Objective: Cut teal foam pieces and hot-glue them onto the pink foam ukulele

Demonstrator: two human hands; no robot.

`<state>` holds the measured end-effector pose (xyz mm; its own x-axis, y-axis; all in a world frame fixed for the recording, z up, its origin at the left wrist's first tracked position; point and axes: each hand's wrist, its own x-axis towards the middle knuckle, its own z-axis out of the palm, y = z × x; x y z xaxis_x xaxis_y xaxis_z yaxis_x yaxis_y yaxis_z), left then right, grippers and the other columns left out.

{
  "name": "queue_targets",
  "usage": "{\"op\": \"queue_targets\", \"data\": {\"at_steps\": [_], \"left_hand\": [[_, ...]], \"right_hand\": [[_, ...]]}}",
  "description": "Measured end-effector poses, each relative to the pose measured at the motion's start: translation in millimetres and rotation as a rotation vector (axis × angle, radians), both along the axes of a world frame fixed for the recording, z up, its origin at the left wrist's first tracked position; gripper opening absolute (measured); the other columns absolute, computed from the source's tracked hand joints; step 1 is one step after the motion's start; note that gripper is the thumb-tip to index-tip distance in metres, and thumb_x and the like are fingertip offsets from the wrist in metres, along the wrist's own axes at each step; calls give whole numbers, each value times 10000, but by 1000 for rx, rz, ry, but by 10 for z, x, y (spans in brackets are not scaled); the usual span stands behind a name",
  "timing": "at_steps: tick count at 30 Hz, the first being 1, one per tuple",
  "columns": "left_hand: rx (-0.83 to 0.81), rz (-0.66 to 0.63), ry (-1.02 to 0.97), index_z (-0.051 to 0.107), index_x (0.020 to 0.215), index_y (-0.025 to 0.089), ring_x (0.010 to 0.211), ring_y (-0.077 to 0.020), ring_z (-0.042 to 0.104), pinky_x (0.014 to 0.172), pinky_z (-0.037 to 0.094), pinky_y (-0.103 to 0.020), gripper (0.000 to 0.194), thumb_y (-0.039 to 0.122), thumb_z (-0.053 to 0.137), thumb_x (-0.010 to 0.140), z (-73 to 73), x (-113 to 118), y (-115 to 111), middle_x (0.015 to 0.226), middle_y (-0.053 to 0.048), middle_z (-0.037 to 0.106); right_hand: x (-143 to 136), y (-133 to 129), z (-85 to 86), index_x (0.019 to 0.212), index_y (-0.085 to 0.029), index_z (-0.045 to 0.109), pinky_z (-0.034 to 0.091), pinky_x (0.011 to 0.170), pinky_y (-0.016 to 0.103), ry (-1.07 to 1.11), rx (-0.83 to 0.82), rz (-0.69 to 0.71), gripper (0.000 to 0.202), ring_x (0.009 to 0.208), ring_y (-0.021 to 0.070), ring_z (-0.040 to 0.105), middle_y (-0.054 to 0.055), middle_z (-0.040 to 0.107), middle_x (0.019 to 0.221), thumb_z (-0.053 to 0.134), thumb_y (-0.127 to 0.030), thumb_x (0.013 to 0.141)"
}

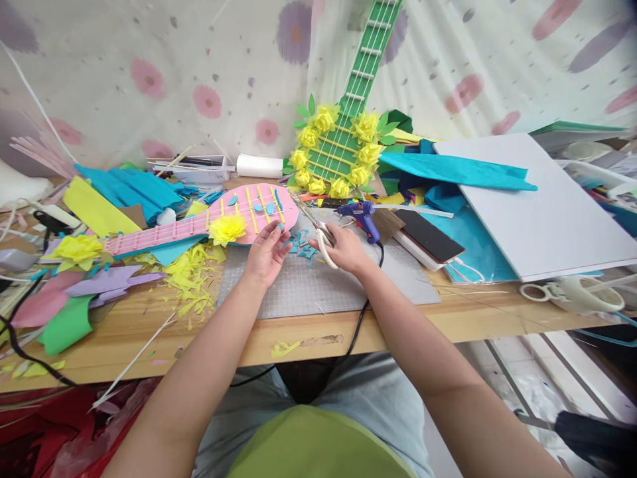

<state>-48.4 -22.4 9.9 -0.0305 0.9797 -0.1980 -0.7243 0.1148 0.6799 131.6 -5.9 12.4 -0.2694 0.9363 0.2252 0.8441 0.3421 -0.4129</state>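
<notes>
My left hand [269, 255] is palm up over the grey cutting mat [298, 299], thumb and fingertips pinching a tiny blue piece [281, 227]. To its right, my right hand [343, 247] is closed on scissors [324, 247] with cream handles, their blades pointing up and left. Blue scraps [301, 244] lie on the mat between the hands. Just beyond my left hand lies a pink paper guitar [269, 199] with yellow strips, small blue leaf shapes and a yellow flower [227, 229].
Behind stands a green paper guitar [331, 156] with yellow flowers. A purple glue gun [361, 214] and its black cord are right of my right hand. Yellow scraps [192, 275] lie left. A white board [542, 206] and a cup [580, 294] are at the right.
</notes>
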Motion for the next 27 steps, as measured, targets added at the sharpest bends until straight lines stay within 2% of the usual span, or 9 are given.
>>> {"op": "queue_targets", "data": {"at_steps": [5,8,11,17,23,25,27], "left_hand": [[-20,-26,-14,595,813,158,597,-42,619,487,495,-110,56,102,596,802,22,6,-7,692,42,637],[-25,-34,-22,585,796,159,578,-42,609,469,495,-115,44,119,590,813,26,7,-9,687,43,631],[-27,-33,-28,576,775,157,559,-41,600,458,497,-119,49,133,592,815,25,6,-9,683,43,626],[-34,-61,18,572,780,160,538,-38,588,446,493,-119,88,146,657,761,-8,11,-9,684,41,623],[8,-101,84,626,922,173,543,-32,584,473,500,-117,192,114,659,742,-39,30,-20,676,49,610],[-9,-91,92,628,891,160,535,-33,581,468,500,-121,147,107,643,754,-38,35,-19,670,44,612],[-33,-78,97,617,833,150,528,-39,580,459,502,-131,91,108,643,756,-37,41,-16,670,39,616]], "right_hand": [[30,30,-38,767,-201,462,300,669,284,-1,48,144,332,665,159,496,18,596,729,469,-530,815],[28,37,-45,762,-198,469,310,691,291,-22,48,153,326,658,156,500,19,603,725,469,-519,816],[60,47,-30,773,-202,492,315,665,286,-19,42,56,325,673,172,535,28,621,721,474,-524,816],[178,106,-35,904,-185,545,363,647,317,-114,-40,-292,353,819,269,618,123,676,891,484,-521,811],[168,120,-110,1024,-148,531,423,694,355,-154,-177,-352,427,899,296,621,164,664,966,539,-496,777],[158,104,-112,1049,-138,520,433,730,375,-118,-132,-347,427,950,308,600,177,645,1017,569,-458,770],[150,88,-98,1010,-150,532,432,783,397,-44,-22,-314,346,1018,312,561,176,624,1062,583,-398,774]]}}
